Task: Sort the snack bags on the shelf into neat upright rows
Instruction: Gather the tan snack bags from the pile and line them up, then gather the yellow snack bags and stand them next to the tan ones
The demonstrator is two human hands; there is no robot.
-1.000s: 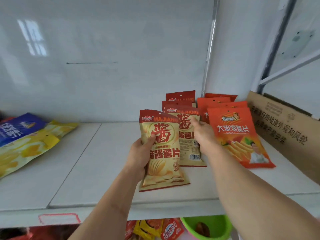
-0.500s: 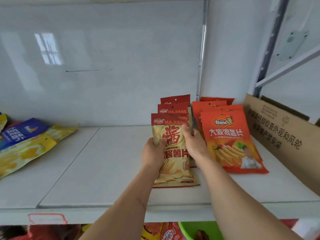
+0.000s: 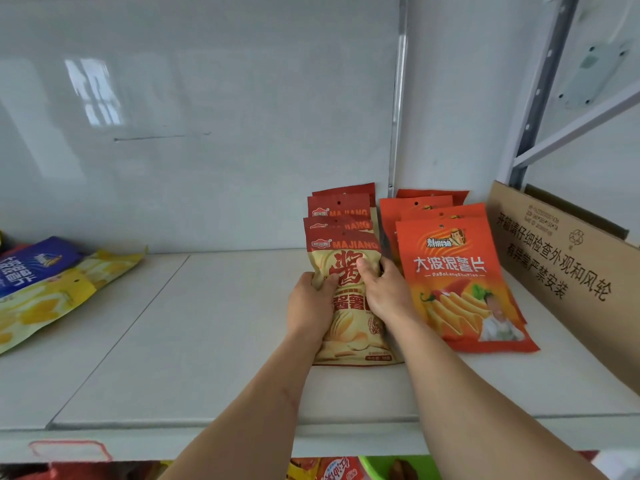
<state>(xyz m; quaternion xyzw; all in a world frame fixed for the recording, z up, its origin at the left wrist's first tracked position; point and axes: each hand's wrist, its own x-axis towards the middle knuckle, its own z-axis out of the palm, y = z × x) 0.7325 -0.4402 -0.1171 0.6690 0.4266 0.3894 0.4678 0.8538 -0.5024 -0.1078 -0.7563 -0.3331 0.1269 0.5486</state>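
A beige and red MAJIANG chip bag stands at the front of a row of like bags on the white shelf. My left hand grips its left edge, thumb across the front. My right hand grips its right edge, thumb on the printed face. Right beside it a row of orange chip bags leans back toward the wall. At the far left, a blue bag and a yellow bag lie flat in a loose pile.
A brown cardboard sheet with printed text leans along the shelf's right end. A metal upright runs up the back wall behind the rows. Below the shelf edge, more snack bags and a green bowl show.
Both hands have slid the front MAJIANG bag back and to the right until it lines up against its row. My right hand moved from the bag behind onto this one's right edge.
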